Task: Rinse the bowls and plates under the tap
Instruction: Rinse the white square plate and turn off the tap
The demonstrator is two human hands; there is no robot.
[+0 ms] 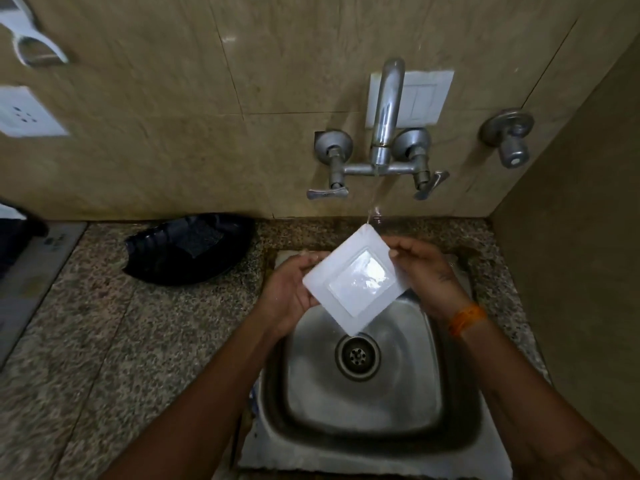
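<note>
Steel sink (408, 403) set in the speckled tabletop (104, 341); black dish (188, 251) waits on it, left of the basin. White square plate (356, 282) held tilted over the sink, top corner under the tap (388, 109) stream. Left hand (294, 289) grips the left edge, right hand (429, 271) pinches the right edge. Risks: wet rim slipping from the fingers and dropping onto the drain (357, 356); water hitting only the corner may spray the wall and leave the centre unrinsed.
</note>
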